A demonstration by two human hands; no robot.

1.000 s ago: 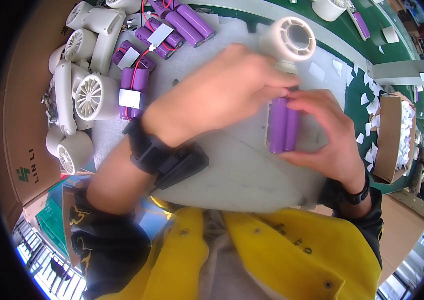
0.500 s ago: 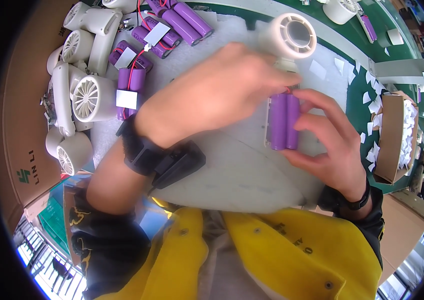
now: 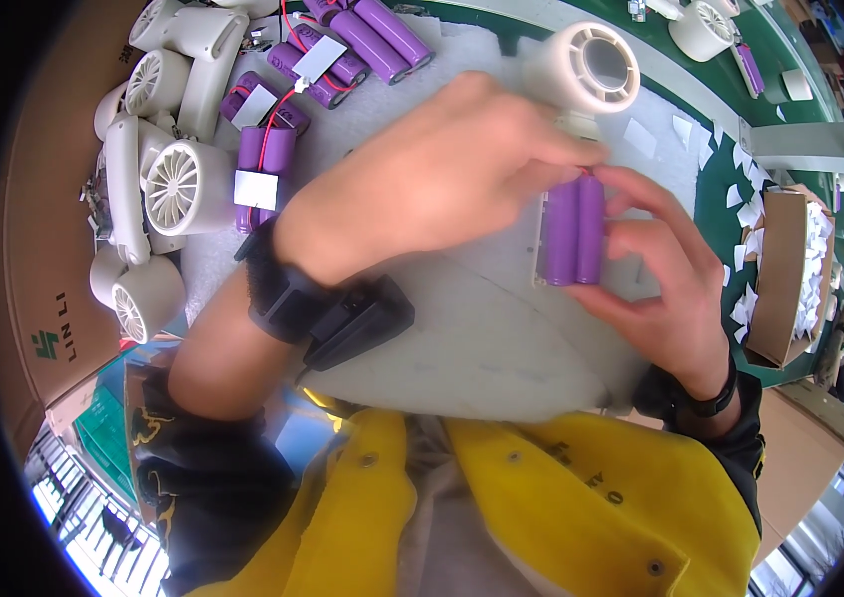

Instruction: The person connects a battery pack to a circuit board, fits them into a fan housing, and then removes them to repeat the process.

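A purple two-cell battery pack (image 3: 575, 234) lies along the open handle of a white fan-like housing, whose round head (image 3: 596, 68) points away from me. My right hand (image 3: 666, 264) grips the pack from its right side, thumb at the near end and index finger at the far end. Above the pack's far end is my left hand (image 3: 487, 164), fingers closed in a pinch beside a bit of red wire. What its fingertips hold is hidden. A black band with a black box (image 3: 362, 318) sits on my left wrist.
White fan housings (image 3: 183, 189) pile up at the left beside a cardboard carton (image 3: 54, 229). Several purple battery packs with red wires and white pads (image 3: 265, 154) lie at the far left. An open box of white paper pieces (image 3: 775, 279) stands right, with loose pieces around it.
The battery pack and my right hand have shifted slightly away from me, toward the housing's round head. My left hand stays pinched over the pack's far end. The view has shifted a little.
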